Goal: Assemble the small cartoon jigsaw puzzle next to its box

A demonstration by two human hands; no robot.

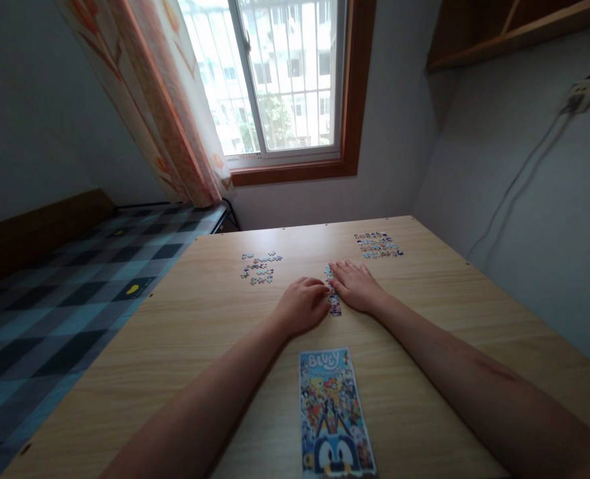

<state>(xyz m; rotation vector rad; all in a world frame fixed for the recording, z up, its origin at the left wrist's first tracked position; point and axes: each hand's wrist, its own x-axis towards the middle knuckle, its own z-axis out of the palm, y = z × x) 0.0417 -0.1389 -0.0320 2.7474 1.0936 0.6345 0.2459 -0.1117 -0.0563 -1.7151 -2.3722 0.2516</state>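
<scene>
Both my hands rest on a light wooden table, either side of a narrow strip of joined puzzle pieces. My left hand lies knuckles up with its fingers curled in, fingertips against the strip's left edge. My right hand lies flat with fingers stretched out, touching the strip's right edge. A colourful picture card with a blue cartoon dog lies flat near the table's front edge, between my forearms. Whether the left fingers hold a piece is hidden.
Loose puzzle pieces are scattered at the back left of the table. A denser patch of pieces lies at the back right. A bed with a checked cover stands to the left. A window with a curtain is behind, and a wall is on the right.
</scene>
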